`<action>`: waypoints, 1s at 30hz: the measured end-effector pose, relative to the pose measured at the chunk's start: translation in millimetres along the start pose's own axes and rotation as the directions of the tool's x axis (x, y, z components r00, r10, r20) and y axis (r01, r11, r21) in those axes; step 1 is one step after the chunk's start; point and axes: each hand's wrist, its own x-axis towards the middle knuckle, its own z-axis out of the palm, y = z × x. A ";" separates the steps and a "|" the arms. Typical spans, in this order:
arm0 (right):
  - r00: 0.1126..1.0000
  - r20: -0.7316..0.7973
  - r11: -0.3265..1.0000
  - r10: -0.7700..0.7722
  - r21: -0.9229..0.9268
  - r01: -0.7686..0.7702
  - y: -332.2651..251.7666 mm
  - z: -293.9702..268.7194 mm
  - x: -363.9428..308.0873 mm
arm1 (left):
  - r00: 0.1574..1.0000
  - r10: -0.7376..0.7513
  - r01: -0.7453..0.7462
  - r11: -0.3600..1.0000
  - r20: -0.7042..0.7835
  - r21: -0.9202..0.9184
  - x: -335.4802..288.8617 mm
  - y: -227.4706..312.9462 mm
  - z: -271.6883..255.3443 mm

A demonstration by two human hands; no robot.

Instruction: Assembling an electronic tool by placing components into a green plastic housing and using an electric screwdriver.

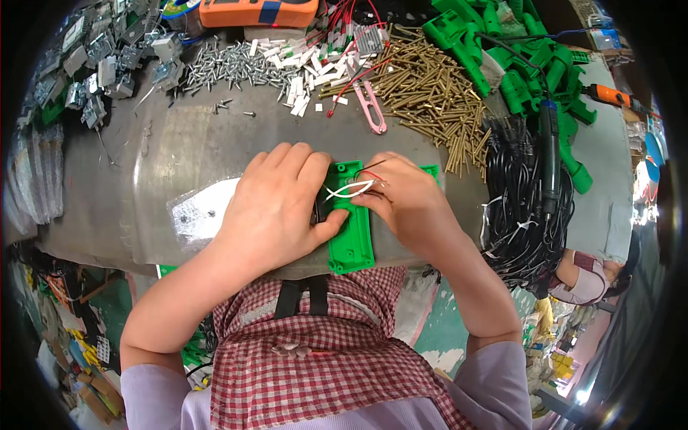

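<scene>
A green plastic housing point(351, 247), open on top with small screw posts inside, lies near the table's front edge before me. My left hand point(276, 201) is closed on its left side, the thumb reaching over the rim. A dark part shows beneath those fingers, mostly hidden. Fingers and thumb of my right hand point(408, 201) are pinched on white wires point(347, 190) that loop above the housing. Thin red and black wires come out by the same fingertips. A second bit of green plastic point(430, 170) shows behind my right hand; whether it belongs to the housing, I cannot tell.
Silver screws point(226, 64), white pieces point(308, 75), pink tweezers point(370, 107) and brass-coloured rods point(437, 86) lie at the back. Green housings point(527, 50), black cables point(519, 208) and a dark screwdriver point(550, 154) crowd the right. Metal-and-white parts point(107, 64) fill the left. Another person point(584, 276) sits far right.
</scene>
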 end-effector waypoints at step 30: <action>0.930 -0.324 0.958 0.171 0.275 -0.080 -2.6 16.1 -24.0 | 0.962 -0.197 0.099 0.897 -0.189 -0.432 6.2 4.7 2.0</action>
